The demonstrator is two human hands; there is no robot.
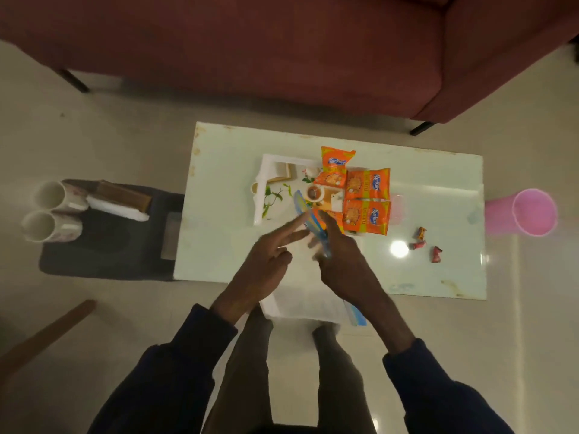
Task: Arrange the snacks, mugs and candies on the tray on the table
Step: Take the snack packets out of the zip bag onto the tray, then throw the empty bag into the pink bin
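A white tray (261, 195) with a printed picture lies on the pale table (219, 170). Three orange snack packets (367, 184) rest over the tray's right side. My right hand (343, 258) hovers at the tray's near edge, gripping a thin blue and yellow packet (302, 205) that is blurred. My left hand (269, 261) is beside it, two fingers stretched out toward the packet, holding nothing. Three wrapped candies (421, 234) lie loose on the table to the right. Two white mugs (54, 211) lie on their sides on a dark stool (109, 255) left of the table.
A red sofa (282, 42) stands behind the table. A pink bin (534, 212) sits on the floor at the table's right end. A brown box and a white cloth share the stool with the mugs. My legs are below the table's near edge.
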